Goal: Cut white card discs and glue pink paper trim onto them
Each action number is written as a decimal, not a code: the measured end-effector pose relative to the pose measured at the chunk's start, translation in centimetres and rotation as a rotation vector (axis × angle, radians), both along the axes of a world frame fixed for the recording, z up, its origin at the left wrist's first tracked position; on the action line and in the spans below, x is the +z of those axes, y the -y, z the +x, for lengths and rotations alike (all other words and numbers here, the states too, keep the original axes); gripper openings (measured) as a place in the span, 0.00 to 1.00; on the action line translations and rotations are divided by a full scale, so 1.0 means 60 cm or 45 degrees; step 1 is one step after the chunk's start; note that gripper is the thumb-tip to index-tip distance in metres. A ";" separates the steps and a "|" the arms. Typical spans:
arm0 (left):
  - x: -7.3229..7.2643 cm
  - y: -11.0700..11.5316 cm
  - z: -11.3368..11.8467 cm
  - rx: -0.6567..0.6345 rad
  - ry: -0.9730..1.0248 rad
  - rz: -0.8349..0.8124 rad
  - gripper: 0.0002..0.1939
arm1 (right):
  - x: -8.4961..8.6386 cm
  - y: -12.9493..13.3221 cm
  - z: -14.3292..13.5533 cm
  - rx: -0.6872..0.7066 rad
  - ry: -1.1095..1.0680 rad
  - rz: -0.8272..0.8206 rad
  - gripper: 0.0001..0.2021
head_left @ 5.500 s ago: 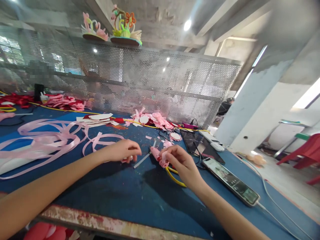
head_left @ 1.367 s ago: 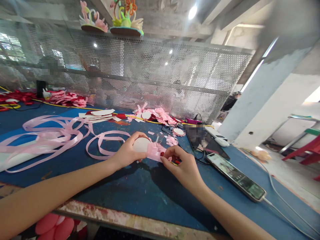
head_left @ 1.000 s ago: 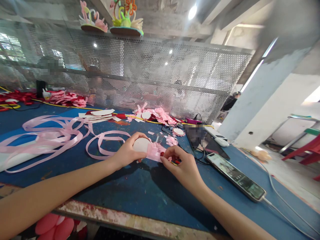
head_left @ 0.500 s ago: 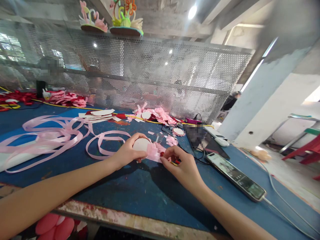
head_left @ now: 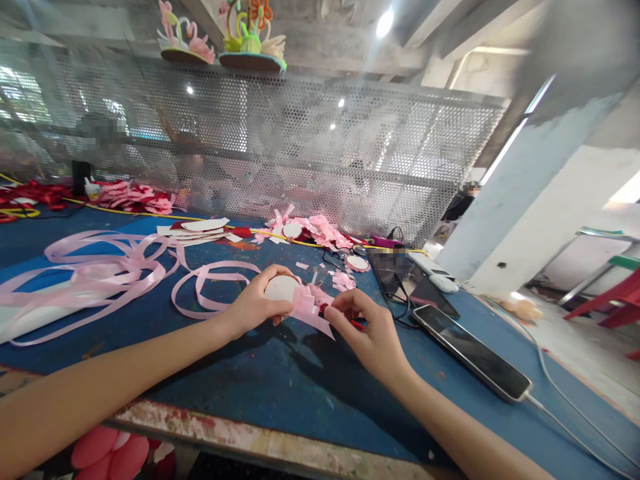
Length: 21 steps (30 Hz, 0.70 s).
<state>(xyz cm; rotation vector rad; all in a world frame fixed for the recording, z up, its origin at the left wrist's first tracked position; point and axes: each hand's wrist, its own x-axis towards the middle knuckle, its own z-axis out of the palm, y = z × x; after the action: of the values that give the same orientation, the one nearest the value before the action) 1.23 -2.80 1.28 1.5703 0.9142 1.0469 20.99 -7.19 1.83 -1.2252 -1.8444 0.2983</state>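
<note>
Blue table (head_left: 240, 393) wide below us, pink ribbon (head_left: 93, 272) looped loosely at 9 o'clock, and here's the action in the middle! The left hand (head_left: 256, 305) pinches a white disc (head_left: 279, 288) between thumb and fingers, gripping its left side. Over at 3 o'clock, the right hand (head_left: 369, 323) is curled, thumb and forefinger tips close together; whether they nip anything, I can't tell from here. A red bit shows at the palm, its nature hidden.

And the pink strip (head_left: 311, 317)! It's folded across the disc's 3 o'clock rim, its tail slanting to 4 o'clock, apparently loose. To do this well, I'd say, hold the disc steady and level, press each fold flat with the left thumb, match the overlaps, and pull the tail snug before letting it settle; a slack fold could slip or pucker.

Any lettering? The dark panel (head_left: 420, 297) at 2 o'clock offers none I can read; the phone (head_left: 473, 353) at 4 o'clock, screen dark, shows no brand. 0 legible words!
</note>
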 end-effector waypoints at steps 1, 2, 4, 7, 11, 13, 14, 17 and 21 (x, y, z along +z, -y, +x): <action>-0.001 0.000 0.000 0.002 0.010 -0.023 0.21 | 0.001 0.000 0.001 0.005 -0.018 -0.003 0.10; -0.002 0.000 0.000 -0.001 0.027 -0.056 0.21 | 0.002 -0.001 0.002 0.010 -0.034 -0.009 0.12; -0.004 -0.001 0.000 -0.007 0.067 -0.126 0.21 | 0.003 -0.002 0.004 0.016 -0.049 -0.013 0.14; -0.005 -0.003 0.000 -0.002 0.033 -0.139 0.24 | 0.002 -0.004 0.006 0.020 -0.044 -0.006 0.16; -0.002 -0.002 -0.001 0.042 -0.082 -0.016 0.25 | 0.001 -0.004 0.007 0.031 -0.053 -0.014 0.16; 0.001 0.000 -0.002 0.070 -0.108 0.020 0.24 | 0.001 -0.003 0.007 0.030 -0.054 -0.020 0.15; 0.002 0.001 -0.002 0.079 -0.114 0.029 0.24 | 0.001 -0.003 0.007 0.029 -0.053 -0.023 0.15; 0.002 0.001 -0.002 0.082 -0.108 0.027 0.24 | 0.002 -0.003 0.006 0.023 -0.053 -0.028 0.15; -0.002 -0.002 -0.002 0.059 -0.070 -0.012 0.25 | 0.002 -0.003 0.006 0.030 -0.067 -0.037 0.15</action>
<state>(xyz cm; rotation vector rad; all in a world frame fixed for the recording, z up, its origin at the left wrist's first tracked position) 1.10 -2.70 1.19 1.5830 0.9960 1.0350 21.36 -7.00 1.94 -1.2049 -1.8165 0.3682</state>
